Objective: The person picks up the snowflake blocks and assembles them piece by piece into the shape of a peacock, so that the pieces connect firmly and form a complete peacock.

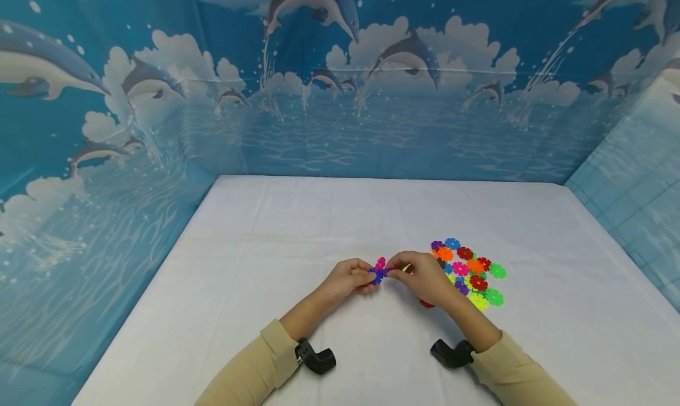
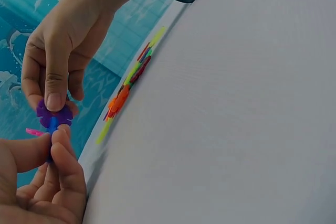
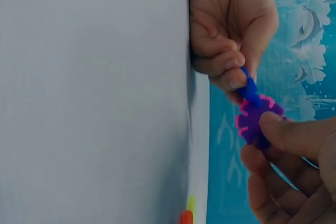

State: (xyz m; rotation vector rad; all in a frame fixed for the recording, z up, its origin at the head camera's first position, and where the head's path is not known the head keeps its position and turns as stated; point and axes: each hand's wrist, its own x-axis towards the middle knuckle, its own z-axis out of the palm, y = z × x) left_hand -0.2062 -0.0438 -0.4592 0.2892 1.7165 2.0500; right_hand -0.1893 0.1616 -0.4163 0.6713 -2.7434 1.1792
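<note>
Both hands meet near the middle of the table over small notched plastic discs. My left hand (image 1: pixel 344 278) pinches a blue disc (image 3: pixel 249 88) between thumb and fingers. Between thumb and fingertips of my right hand (image 1: pixel 423 278) is a purple disc (image 2: pixel 54 115), which meets the blue one at its edge. A pink disc (image 1: pixel 381 263) sticks up from the blue disc; in the right wrist view its rim shows behind the purple one. Fingers hide part of the blue disc.
Loose notched discs in many colours lie in a pile right of the hands, among them a red disc (image 1: pixel 479 283) and a green disc (image 1: pixel 494 297). My right forearm crosses the pile's near side. A white cloth (image 1: pixel 297 217) covers the table; dolphin-printed curtains (image 1: pixel 329 134) stand around it.
</note>
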